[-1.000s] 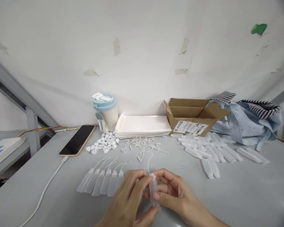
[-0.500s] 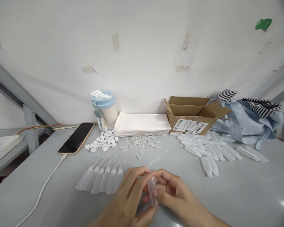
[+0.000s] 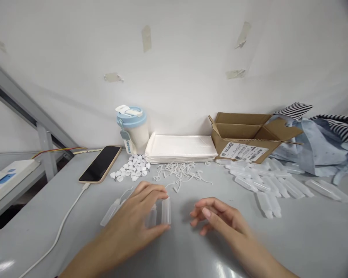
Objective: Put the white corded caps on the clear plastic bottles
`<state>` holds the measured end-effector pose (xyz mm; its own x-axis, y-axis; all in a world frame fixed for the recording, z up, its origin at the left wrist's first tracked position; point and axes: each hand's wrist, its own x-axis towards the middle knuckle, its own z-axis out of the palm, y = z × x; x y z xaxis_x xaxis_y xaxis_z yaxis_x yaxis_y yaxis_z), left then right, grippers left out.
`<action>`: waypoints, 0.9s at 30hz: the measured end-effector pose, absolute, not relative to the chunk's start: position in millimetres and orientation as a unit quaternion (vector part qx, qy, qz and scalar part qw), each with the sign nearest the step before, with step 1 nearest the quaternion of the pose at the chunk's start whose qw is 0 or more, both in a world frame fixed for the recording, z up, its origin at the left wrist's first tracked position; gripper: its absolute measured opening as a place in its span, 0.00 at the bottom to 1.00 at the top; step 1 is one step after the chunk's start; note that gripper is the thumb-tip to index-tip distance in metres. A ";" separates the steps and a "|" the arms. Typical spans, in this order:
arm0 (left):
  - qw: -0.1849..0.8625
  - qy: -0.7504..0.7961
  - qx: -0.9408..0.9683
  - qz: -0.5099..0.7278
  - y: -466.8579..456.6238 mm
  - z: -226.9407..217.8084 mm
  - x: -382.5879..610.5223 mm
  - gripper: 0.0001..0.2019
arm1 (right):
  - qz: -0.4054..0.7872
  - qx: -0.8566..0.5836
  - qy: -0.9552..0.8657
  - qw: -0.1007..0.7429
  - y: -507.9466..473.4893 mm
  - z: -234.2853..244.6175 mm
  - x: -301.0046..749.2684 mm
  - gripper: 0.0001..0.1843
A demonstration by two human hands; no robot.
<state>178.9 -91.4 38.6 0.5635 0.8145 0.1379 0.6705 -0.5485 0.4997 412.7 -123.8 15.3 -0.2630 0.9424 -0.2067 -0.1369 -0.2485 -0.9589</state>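
Note:
My left hand (image 3: pixel 139 216) pinches a small translucent plastic bottle (image 3: pixel 166 211) lengthwise, fingertips at its top and thumb at its base. A thin curved white strip rises from the top of that bottle. Close on its left lies a row of similar bottles, mostly hidden under my left hand; one bottle (image 3: pixel 111 212) shows at the row's left end. My right hand (image 3: pixel 220 220) hovers over the grey table (image 3: pixel 191 251), fingers loosely curled and apart, holding nothing. Beyond my hands are a heap of thin white strips (image 3: pixel 179 173) with ring ends and a pile of small white caps (image 3: pixel 133 168).
More translucent bottles (image 3: pixel 266 179) lie at right, before an open cardboard box (image 3: pixel 240 143) and blue cloth (image 3: pixel 321 146). White stacked sheets (image 3: pixel 181 148), a blue-lidded cup (image 3: pixel 133 129) and a phone (image 3: pixel 101 164) on a white cable (image 3: pixel 63 224) stand or lie farther back.
My left hand has carried the bottle left to the row's right end. My right hand has let go of it and moved right. The view has shifted slightly.

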 end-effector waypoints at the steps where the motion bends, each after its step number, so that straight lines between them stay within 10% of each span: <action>1: 0.217 0.446 0.854 0.157 -90.2 39.8 176.9 0.18 | 0.646 -0.450 -0.458 0.412 -123.2 16.1 414.1 0.16; 27: 0.316 0.476 0.819 0.050 -96.7 35.6 173.2 0.21 | 0.600 -0.507 -0.501 0.364 -122.4 21.1 417.5 0.17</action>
<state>173.2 -96.7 35.6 0.5413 0.8115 -0.2201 0.7486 -0.3459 0.5656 417.5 -122.4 21.1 -0.2209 0.9445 -0.2432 0.0706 -0.2332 -0.9699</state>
